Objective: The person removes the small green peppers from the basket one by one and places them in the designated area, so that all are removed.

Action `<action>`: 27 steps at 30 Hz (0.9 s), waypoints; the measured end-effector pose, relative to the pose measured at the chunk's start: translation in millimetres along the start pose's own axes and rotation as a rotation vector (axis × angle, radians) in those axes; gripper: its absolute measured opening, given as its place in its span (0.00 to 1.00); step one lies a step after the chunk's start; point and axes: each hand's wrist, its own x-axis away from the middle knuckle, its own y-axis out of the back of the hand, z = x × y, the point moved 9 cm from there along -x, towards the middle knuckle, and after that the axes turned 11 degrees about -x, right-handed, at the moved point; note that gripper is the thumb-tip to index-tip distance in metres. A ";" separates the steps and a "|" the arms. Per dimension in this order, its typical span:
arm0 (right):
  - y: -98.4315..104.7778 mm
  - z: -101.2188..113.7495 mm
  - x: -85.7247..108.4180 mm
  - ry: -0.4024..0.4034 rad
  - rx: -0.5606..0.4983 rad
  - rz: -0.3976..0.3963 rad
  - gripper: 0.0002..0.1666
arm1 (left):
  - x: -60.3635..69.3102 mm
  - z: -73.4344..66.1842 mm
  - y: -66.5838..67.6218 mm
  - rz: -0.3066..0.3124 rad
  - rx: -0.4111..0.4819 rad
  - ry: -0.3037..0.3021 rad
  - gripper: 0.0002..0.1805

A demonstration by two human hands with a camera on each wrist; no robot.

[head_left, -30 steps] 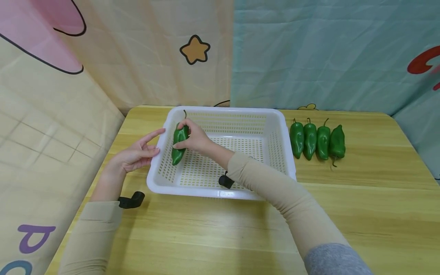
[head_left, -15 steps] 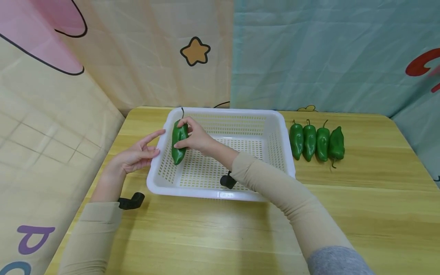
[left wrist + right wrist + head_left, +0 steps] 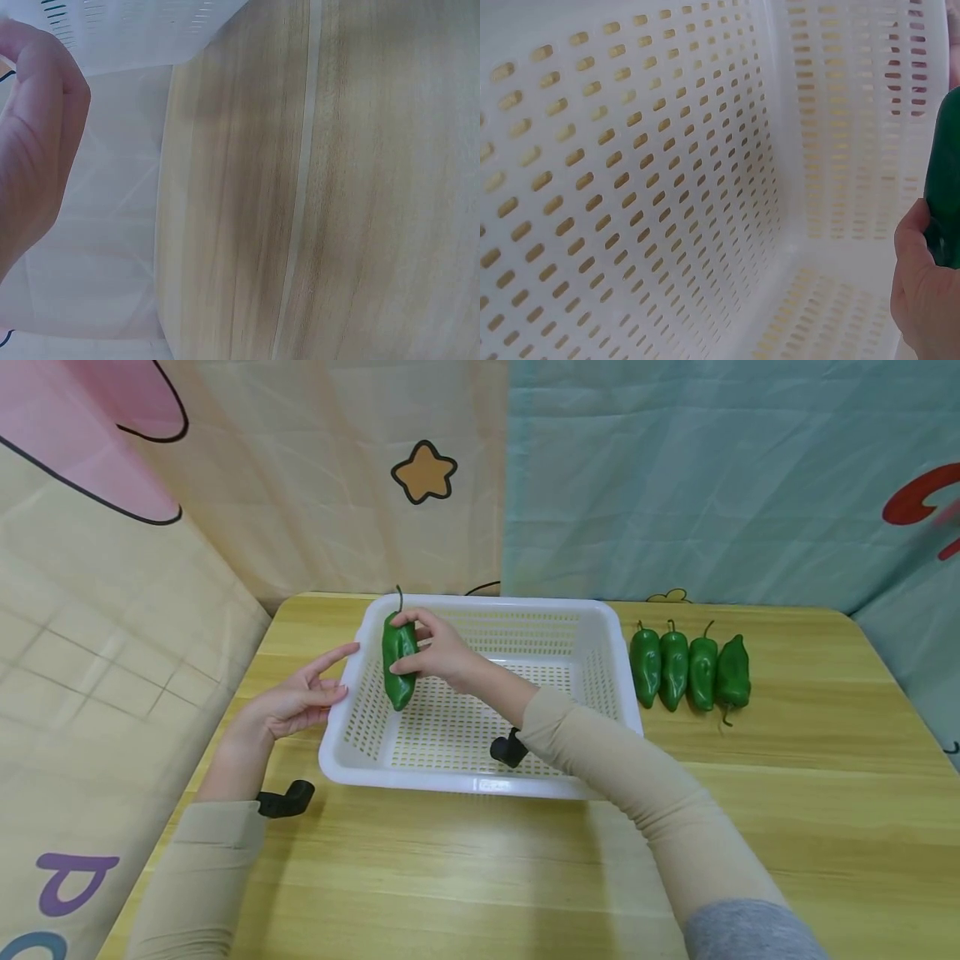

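In the head view my right hand [image 3: 442, 656] pinches a long green pepper [image 3: 399, 664] between thumb and fingers, its stem pointing away from me. The pepper is over the left part of a white plastic basket [image 3: 480, 783]. Whether it touches the basket floor cannot be told. At the right edge of the right wrist view, part of the pepper [image 3: 945, 180] shows with my right fingertips [image 3: 913, 225] against it. My left hand [image 3: 296, 700] touches the basket's left rim from outside, fingers extended. Part of the left hand [image 3: 37, 135] shows in the left wrist view.
A row of several green peppers [image 3: 690, 670] lies on the wooden table [image 3: 420, 868], right of the basket. Black wrist-worn devices are near both wrists. Printed curtains [image 3: 675, 485] stand behind and at the table's sides.
The pepper in my right hand first shifted slightly away from me, then a little to the right and further away. My left hand stays at the basket rim.
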 end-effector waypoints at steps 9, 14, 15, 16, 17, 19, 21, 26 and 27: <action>3.6 10.1 5.2 0.041 -0.046 0.023 0.34 | -1.1 -0.1 0.5 0.013 0.021 -0.002 0.33; 4.1 13.5 11.1 0.022 -0.046 0.041 0.35 | -0.3 -0.1 -0.1 0.013 0.027 -0.002 0.33; 4.1 14.8 12.7 0.019 -0.044 0.044 0.34 | -0.2 -0.1 -0.1 0.013 0.027 -0.002 0.33; 4.3 16.1 14.4 0.016 -0.041 0.046 0.34 | -0.2 -0.1 -0.1 0.014 0.027 -0.002 0.33; 4.4 17.5 15.9 0.015 -0.043 0.048 0.34 | -0.2 -0.2 -0.2 0.015 0.029 -0.002 0.33; 5.0 20.6 19.0 0.016 -0.060 0.051 0.34 | -0.4 -0.4 -0.4 0.018 0.034 -0.002 0.33; 5.5 23.9 22.4 0.016 -0.074 0.055 0.34 | -0.7 -0.7 -0.8 0.023 0.040 -0.003 0.34; 7.4 32.2 31.2 0.014 -0.081 0.058 0.34 | -0.5 -0.5 -1.1 0.024 0.044 -0.001 0.33; 7.8 33.7 32.9 0.013 -0.080 0.059 0.34 | -0.3 -0.4 -1.0 0.022 0.042 -0.001 0.33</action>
